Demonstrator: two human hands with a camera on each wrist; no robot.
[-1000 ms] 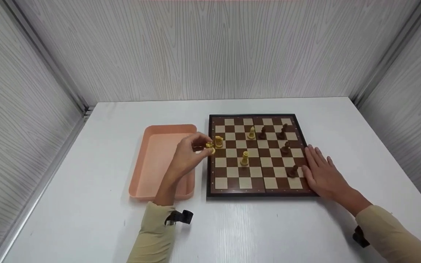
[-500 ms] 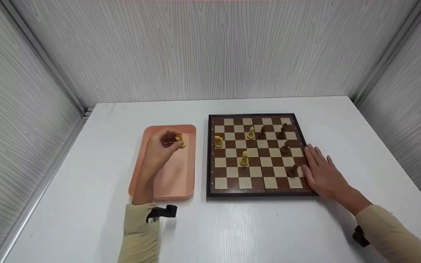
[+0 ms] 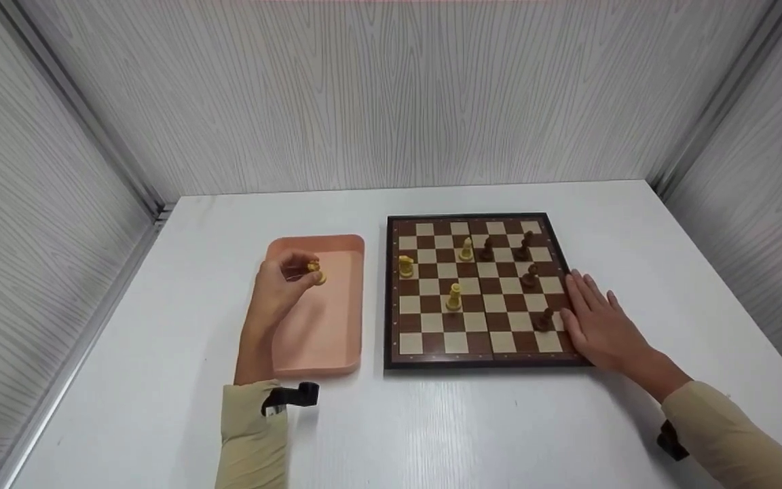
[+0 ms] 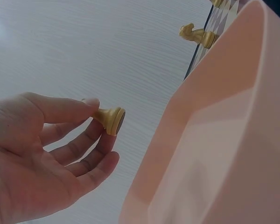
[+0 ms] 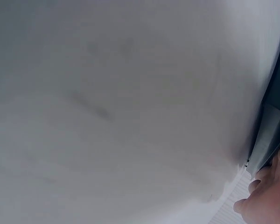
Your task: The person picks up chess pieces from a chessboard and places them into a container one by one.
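My left hand (image 3: 275,288) pinches a yellow chess piece (image 4: 111,120) between thumb and fingers, over the pink tray (image 3: 354,319). The piece is tilted, its round dark base facing away from the palm, while the fingers cover its upper part. Flat along the right edge of the chessboard (image 3: 435,341) lies my right hand (image 3: 605,329), fingers straight and holding nothing. Close by its thumb stands a dark piece (image 3: 544,320). On the board's left edge column sits a yellow knight (image 3: 406,266), nearest to the tray. Two more yellow pieces, a taller one (image 3: 454,297) and another (image 3: 466,249), stand further in.
More dark pieces stand on the board's right half, including one (image 3: 487,250) beside a yellow piece, one (image 3: 525,246) toward the back and one (image 3: 530,276) below it. A narrow strip of white table (image 3: 374,305) separates tray and board. Wood-grain panels (image 3: 391,102) enclose the table.
My left hand has carried the yellow piece leftward from the board's left edge to over the pink tray, slowing lately. The right hand has stayed at the board's edge.
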